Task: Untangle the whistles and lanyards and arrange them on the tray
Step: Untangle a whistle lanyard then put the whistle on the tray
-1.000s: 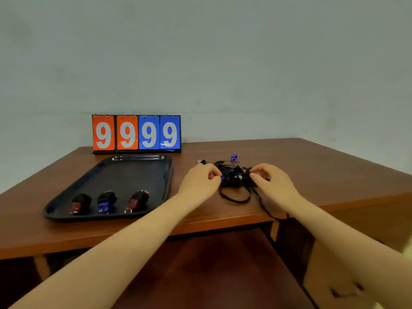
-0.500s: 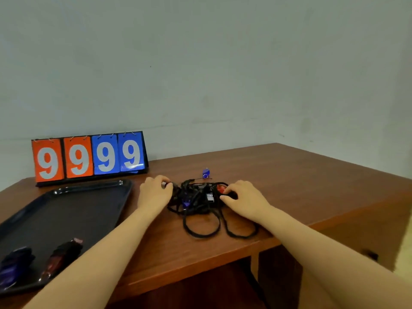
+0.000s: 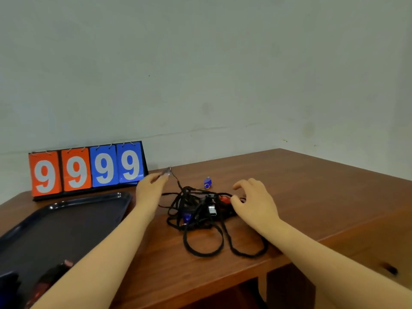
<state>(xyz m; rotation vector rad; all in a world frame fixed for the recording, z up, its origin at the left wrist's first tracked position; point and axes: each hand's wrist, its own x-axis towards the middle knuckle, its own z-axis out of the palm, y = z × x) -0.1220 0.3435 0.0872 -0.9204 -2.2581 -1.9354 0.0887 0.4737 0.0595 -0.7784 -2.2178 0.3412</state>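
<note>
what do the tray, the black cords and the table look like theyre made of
Tray: probably hard plastic, dark and semi-gloss; its raised rim catches a bright highlight.
Black cords: apparently braided fabric, matte; they look slightly fuzzy and lie in limp loops.
Table: wood or wood veneer, reddish brown with a soft sheen and faint grain; which one cannot be told.

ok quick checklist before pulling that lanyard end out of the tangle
1. Left hand pinching the lanyard's metal clip: ok.
2. Right hand steadying the tangle: ok, thumb on it near the red whistle.
3. Cord from clip to tangle free of knots: cannot tell.
4. Loose blue whistle apart from the cords: ok.
5. Bare space on the tray: ok.
</note>
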